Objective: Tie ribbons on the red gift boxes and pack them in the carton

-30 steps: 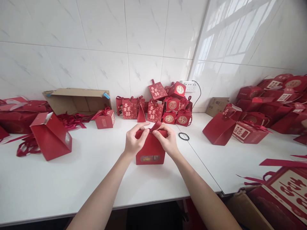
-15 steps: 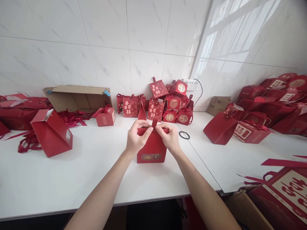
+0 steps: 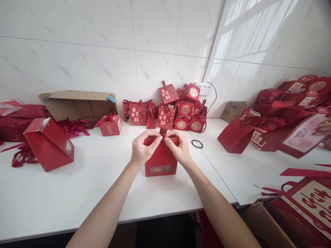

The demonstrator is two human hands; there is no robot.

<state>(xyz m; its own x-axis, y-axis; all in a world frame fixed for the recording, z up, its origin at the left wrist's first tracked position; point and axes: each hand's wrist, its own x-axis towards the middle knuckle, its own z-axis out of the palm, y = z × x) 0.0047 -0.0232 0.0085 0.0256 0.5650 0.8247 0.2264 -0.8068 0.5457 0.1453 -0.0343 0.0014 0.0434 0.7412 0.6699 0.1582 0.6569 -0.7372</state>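
A red gift box (image 3: 161,156) with a small clear window low on its front stands upright on the white table before me. From its top edge rises a loop of dark red ribbon (image 3: 163,132). My left hand (image 3: 144,146) pinches the ribbon's base from the left, thumb and forefinger pressed together. On the other side my right hand (image 3: 179,146) makes the same pinch, its fingertips close to the left ones. The other fingers of both hands curl behind the box top, where they are partly hidden.
Finished-looking red boxes (image 3: 186,109) are stacked against the tiled wall. A tapered red box (image 3: 49,144) stands left, near an open carton (image 3: 77,103) and loose ribbons (image 3: 73,127). A black ring (image 3: 197,144) lies right of centre. Another person's hand (image 3: 324,129) holds a box at right.
Another person's hand with a red box has come into view at the right. My hands keep their pinch at the ribbon; the whole view has shifted slightly.
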